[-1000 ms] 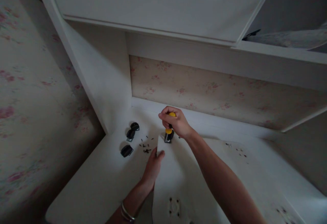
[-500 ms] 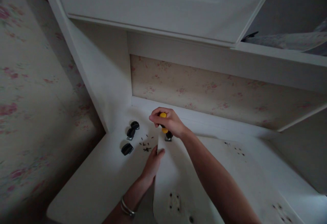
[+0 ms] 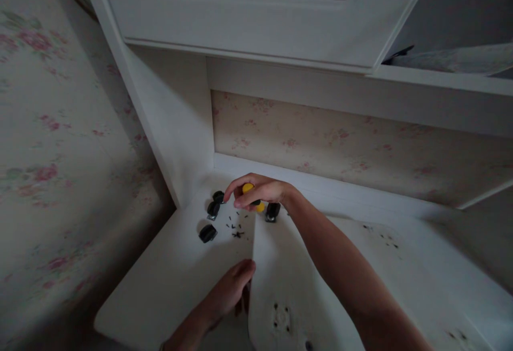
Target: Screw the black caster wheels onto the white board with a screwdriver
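My right hand is closed round a short screwdriver with a yellow handle, held above a scatter of small dark screws on the white desk top. A black caster wheel stands at the far corner of a white board that lies tilted over the desk. My left hand rests lower down on the board's left edge, fingers curled against it.
Three loose black caster wheels lie on the desk left of the screws. More screws dot the board at right. A white cabinet side panel and an upper shelf close in the corner. Floral wallpaper backs the desk.
My right hand has lifted the screwdriver off the mounted caster and carried it left over the screws. My left hand has slid down the board's edge towards me.
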Demonstrator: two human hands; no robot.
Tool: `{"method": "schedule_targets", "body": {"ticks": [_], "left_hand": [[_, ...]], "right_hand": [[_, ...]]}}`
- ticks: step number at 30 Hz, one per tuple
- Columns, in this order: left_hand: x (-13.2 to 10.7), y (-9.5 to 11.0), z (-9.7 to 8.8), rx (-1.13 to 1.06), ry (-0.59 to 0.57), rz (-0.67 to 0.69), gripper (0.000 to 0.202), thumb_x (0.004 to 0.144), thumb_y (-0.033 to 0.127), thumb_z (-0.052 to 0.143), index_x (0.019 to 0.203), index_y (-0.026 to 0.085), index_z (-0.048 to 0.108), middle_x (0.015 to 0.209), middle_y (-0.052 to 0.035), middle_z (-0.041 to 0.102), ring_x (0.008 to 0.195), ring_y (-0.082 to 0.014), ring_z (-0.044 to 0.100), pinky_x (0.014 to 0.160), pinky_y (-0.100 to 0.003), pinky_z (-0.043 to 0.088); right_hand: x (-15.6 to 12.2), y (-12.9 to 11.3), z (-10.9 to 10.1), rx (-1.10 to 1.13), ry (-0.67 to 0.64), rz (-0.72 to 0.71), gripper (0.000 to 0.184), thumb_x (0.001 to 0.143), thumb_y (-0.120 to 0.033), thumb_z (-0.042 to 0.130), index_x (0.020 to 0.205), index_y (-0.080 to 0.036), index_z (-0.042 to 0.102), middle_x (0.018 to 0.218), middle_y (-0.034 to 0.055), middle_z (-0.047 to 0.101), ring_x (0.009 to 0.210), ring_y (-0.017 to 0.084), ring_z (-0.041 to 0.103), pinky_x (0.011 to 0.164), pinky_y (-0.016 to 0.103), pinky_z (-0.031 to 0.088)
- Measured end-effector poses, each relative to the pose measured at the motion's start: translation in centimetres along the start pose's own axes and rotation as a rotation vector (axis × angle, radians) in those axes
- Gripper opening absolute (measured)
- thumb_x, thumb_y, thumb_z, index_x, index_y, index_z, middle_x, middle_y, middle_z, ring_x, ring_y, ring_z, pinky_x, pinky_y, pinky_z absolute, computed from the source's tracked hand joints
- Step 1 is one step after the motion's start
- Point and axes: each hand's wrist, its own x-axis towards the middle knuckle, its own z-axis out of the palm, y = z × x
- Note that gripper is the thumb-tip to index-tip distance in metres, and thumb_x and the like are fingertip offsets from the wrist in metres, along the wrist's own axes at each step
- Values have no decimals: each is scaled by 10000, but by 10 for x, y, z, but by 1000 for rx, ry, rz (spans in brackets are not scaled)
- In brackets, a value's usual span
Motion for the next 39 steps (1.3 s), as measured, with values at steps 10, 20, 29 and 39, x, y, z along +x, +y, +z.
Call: {"method": "schedule_targets", "body": {"ticks": [10,20,29,39], "left_hand": [[33,-8,-43,683,334,286,381,984,401,368,965,184,681,953,-111,747,867,-244,702,810,-356,525],[90,22,-41,1138,393,385,286,951,123,416,1096,154,661,1180,-153,638,1006,-242,663,905,-376,502],[149,26,-48,1372,434,288,278,950,330,614,1161,149,626,1186,-90,648,979,-210,657,853,-420,571],[147,26,-50,1414,472,288,298,943,340,629,1176,153,626,1194,-90,653,996,-214,662,859,-427,580]], "right_hand": [[-14,16,7,46,590,-163,256,727,-383,773,689,-206,592,472,-78,518,438,88,427,457,238,311],[-30,22,21,-24,993,-217,328,752,-508,750,743,-217,598,546,-55,529,509,113,438,504,263,323],[-57,28,30,-125,864,-267,179,793,-376,668,865,-225,604,822,-12,599,751,152,544,693,296,421],[-55,29,42,-348,964,-265,231,926,-449,554,981,-233,491,818,-26,508,718,151,480,691,304,403]]}}
